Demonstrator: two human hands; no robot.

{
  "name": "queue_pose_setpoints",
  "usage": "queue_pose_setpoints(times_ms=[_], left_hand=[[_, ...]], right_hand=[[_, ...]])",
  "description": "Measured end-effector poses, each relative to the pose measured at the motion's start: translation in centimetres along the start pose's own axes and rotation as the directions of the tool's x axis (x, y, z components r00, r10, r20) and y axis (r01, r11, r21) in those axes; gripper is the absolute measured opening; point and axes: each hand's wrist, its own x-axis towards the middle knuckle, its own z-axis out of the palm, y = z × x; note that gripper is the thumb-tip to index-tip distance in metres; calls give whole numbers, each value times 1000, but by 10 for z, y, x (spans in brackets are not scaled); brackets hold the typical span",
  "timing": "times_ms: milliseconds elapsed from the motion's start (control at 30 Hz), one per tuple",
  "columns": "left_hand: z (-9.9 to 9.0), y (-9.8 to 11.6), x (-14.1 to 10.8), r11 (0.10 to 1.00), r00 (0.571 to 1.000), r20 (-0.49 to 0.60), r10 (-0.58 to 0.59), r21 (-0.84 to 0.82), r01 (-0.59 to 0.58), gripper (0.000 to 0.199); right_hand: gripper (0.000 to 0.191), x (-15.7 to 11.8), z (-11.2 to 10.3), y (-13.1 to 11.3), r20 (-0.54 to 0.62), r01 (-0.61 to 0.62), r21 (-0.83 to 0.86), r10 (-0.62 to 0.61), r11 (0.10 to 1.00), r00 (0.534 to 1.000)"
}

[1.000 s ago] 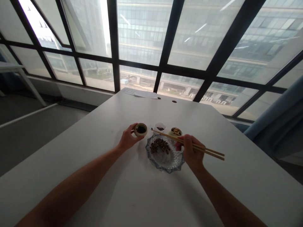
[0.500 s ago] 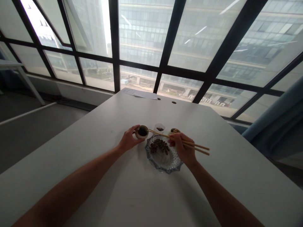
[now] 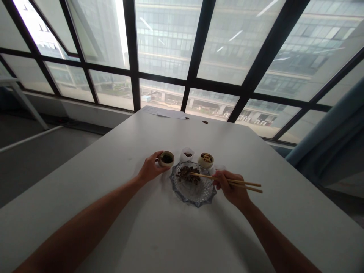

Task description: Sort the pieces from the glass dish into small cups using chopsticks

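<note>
My left hand (image 3: 150, 167) is wrapped round a small cup (image 3: 166, 159) with dark contents, beside the glass dish's left rim. A pair of wooden chopsticks (image 3: 241, 183) is gripped in my right hand (image 3: 231, 185), just right of the dish. Their tips reach into a heap of small brown pieces (image 3: 186, 173), perhaps beans or seeds. That heap lies in the far left part of a clear glass dish (image 3: 196, 200) with a scalloped rim. Whether the tips pinch a piece is too small to tell.
Behind the dish stand a white cup (image 3: 187, 155) with a few dark bits and a small bowl (image 3: 206, 160) of yellowish pieces. Paper sheets (image 3: 163, 112) lie at the far edge of the white table (image 3: 136, 132), before the windows. A blue curtain (image 3: 321, 132) hangs at right.
The chopstick tips have gone from the left cup's rim to the brown heap in the dish. My right hand has moved right and slightly down; my left hand still holds the cup.
</note>
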Motion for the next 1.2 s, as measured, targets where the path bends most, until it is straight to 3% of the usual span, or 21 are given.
queue_pose_setpoints(times_ms=[100,167,300,467,633,733,800,867,933,1067,1200], left_hand=[[0,-1,0,1000,1000,11,-17,-2,17,70],[0,-1,0,1000,999,21,-25,-12,25,70],[0,-1,0,999,999,19,-31,-24,31,70],[0,2,0,998,998,42,-47,-40,49,71],[-1,3,0,999,998,42,-42,-12,43,69],[-1,2,0,999,998,46,-45,-14,46,70],[-1,2,0,999,998,44,-52,-5,53,70],[-1,1,0,998,998,41,-56,3,56,71],[-1,1,0,998,998,41,-57,3,57,71],[-1,1,0,999,997,49,-54,3,54,70],[-1,0,0,999,997,50,-53,2,53,70]], right_hand=[[53,6,-4,1,-106,-13,21,15,1000,994],[52,9,-3,-2,-101,5,-29,-7,1000,995],[54,13,0,-11,43,128,-149,-123,980,991],[47,15,4,-21,187,287,-201,-251,937,950],[49,13,6,-22,244,320,-209,-268,924,932],[51,11,6,-15,175,213,-141,-187,967,967],[52,10,7,-7,33,57,-24,-56,998,998],[53,10,7,5,-127,-101,153,121,983,984],[57,10,7,17,-211,-194,322,270,927,940],[59,7,4,38,-208,-256,508,405,823,890],[58,3,2,42,-202,-261,530,419,807,885]])
